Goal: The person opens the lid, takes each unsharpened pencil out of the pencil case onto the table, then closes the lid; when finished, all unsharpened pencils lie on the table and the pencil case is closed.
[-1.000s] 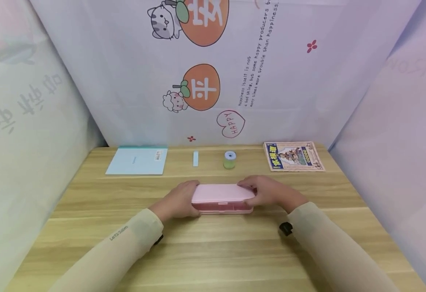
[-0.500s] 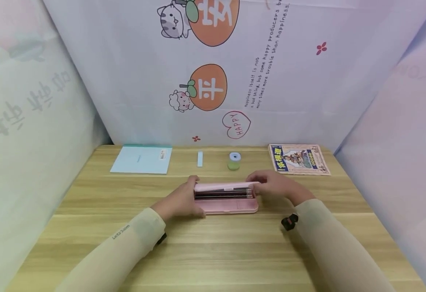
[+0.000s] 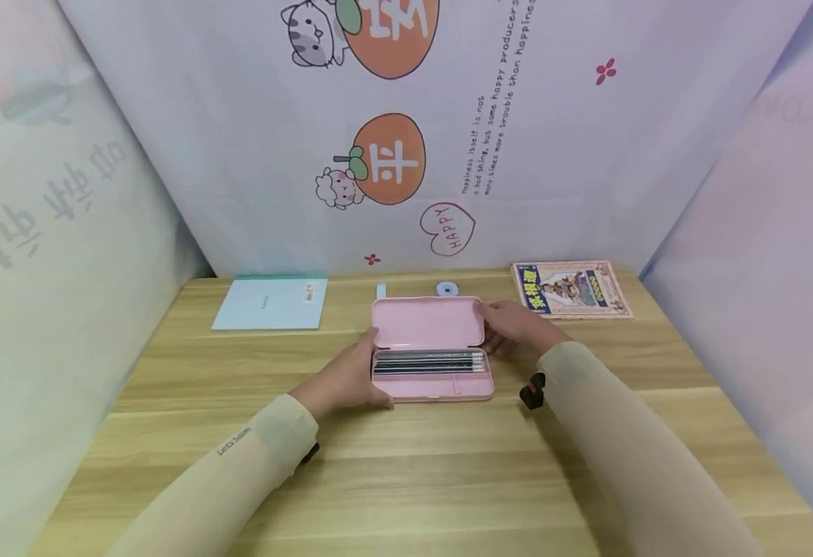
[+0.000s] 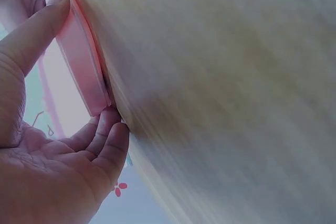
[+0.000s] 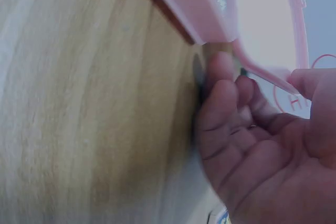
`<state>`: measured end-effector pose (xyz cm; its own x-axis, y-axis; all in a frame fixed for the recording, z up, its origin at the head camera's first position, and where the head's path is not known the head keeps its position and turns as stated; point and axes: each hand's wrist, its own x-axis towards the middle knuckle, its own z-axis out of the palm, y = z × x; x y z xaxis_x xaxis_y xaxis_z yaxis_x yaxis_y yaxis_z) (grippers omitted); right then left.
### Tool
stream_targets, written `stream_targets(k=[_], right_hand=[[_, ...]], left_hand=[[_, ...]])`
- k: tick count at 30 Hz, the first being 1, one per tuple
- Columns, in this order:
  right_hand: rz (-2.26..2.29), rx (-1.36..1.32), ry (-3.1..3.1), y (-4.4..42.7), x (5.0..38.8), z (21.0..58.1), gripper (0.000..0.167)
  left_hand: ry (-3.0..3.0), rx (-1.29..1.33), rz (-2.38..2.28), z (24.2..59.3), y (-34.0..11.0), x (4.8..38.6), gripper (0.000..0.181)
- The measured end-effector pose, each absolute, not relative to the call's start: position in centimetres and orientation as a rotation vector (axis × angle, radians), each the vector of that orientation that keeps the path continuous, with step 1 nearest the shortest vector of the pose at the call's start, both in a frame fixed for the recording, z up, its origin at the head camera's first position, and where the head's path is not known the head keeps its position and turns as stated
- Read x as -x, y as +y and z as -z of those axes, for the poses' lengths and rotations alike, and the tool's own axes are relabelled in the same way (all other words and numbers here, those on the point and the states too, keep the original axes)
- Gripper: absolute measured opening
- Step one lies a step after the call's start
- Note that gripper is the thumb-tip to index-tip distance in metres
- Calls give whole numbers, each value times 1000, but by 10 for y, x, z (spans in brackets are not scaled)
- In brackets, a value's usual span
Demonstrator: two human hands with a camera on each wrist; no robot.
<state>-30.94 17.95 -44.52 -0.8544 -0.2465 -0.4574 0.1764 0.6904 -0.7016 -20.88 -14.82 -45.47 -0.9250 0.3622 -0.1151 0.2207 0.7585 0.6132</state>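
A pink pencil case (image 3: 406, 389) lies on the wooden table with its lid (image 3: 427, 321) raised at the back. Several dark pencils (image 3: 427, 362) lie side by side in its rear compartment; the front compartments show bare pink. My left hand (image 3: 346, 377) grips the case's left end, thumb at the front corner and fingers round the back corner, as the left wrist view also shows. My right hand (image 3: 510, 323) holds the lid's right edge. In the right wrist view its thumb (image 5: 310, 83) touches the lid's rim while the other fingers curl below it.
Along the back lie a light blue notebook (image 3: 270, 303), a small pale blue strip (image 3: 381, 291) and a round blue-topped item (image 3: 447, 288), the last two partly hidden behind the lid. An illustrated booklet (image 3: 573, 290) lies at the back right. Printed cloth (image 3: 545, 209) hangs behind the table.
The lid has swung up and back from nearly closed, uncovering the pencils. My right hand has moved back with it, while my left hand has stayed on the case's left end.
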Motion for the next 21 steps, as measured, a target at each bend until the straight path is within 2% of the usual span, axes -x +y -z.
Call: stream_targets(k=[6, 21], right_hand=[[986, 59, 2486, 176, 312, 453, 48], [980, 117, 2585, 185, 303, 465, 39]], left_hand=[[2757, -497, -779, 456, -148, 211, 108], [2631, -459, -967, 461, -152, 217, 101]])
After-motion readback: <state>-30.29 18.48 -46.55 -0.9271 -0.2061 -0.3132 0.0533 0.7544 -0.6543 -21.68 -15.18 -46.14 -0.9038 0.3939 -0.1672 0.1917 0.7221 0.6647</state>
